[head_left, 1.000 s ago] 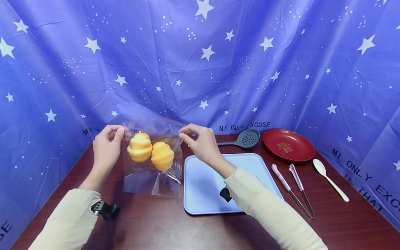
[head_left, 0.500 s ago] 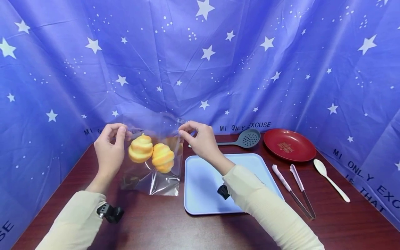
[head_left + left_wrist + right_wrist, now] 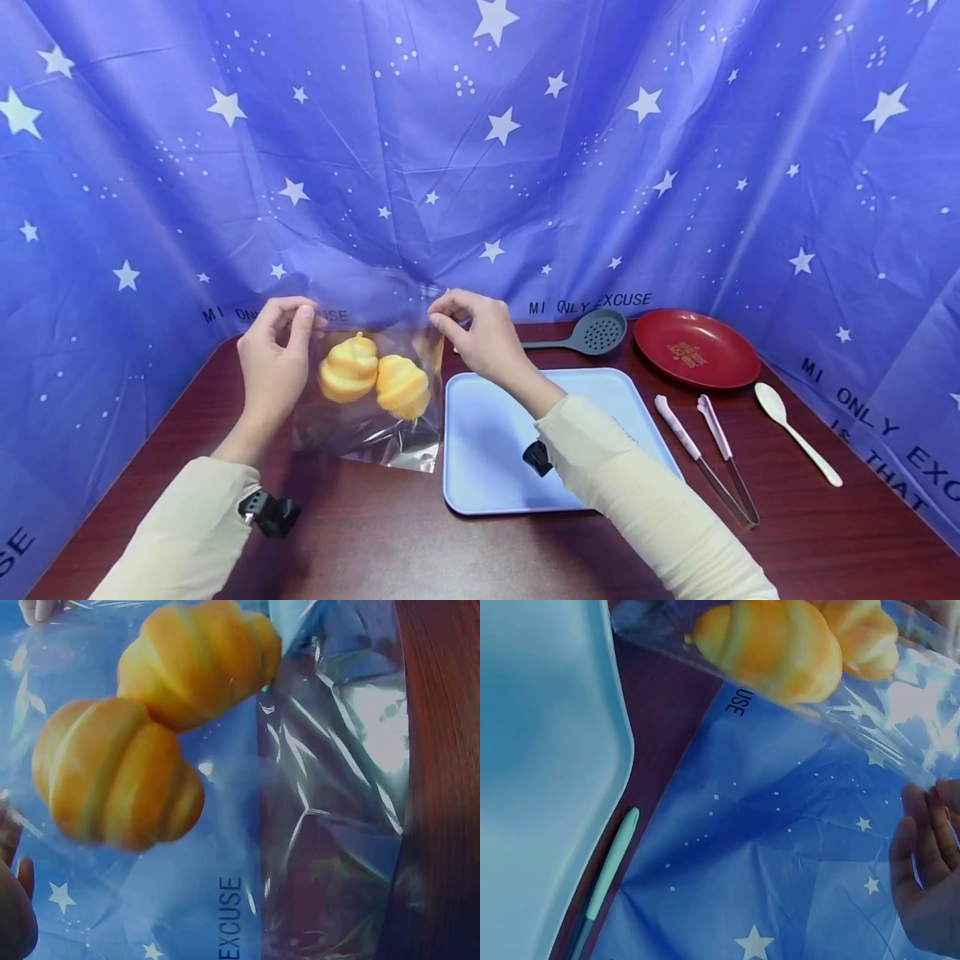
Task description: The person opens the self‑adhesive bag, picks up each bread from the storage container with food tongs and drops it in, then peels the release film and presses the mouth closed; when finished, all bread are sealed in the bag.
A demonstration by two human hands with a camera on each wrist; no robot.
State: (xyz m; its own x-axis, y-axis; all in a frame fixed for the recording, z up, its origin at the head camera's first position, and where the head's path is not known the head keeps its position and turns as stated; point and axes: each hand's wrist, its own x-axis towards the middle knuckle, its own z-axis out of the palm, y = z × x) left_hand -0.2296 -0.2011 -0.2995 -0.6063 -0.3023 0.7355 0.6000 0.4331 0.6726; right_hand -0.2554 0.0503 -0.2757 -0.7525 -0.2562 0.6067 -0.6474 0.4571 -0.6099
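Observation:
A clear plastic bag (image 3: 408, 454) hangs upright at the left of the table, with two yellow-orange bread rolls (image 3: 348, 369) inside, side by side. In the head view, my left hand (image 3: 276, 354) pinches the bag's upper left edge between thumb and fingers. My right hand (image 3: 483, 342) pinches its upper right edge. Seen from the left wrist, the rolls (image 3: 120, 776) fill the upper part of the bag, with crinkled film (image 3: 330, 787) beside them. The right wrist view shows fingers (image 3: 926, 847) gripping the film near its edge.
Right of the bag lies a light blue tray (image 3: 480, 475), partly under my right forearm. Behind it is a grey slotted skimmer (image 3: 600, 332). Farther right are a red plate (image 3: 731, 358), metal tongs with pink handles (image 3: 678, 427) and a cream spoon (image 3: 798, 437). A starry blue curtain (image 3: 420, 150) encloses the table.
My left hand has shifted a little to the right, nearer the right hand. The rolls have moved slightly right and down with the bag. My right hand stays nearly in place.

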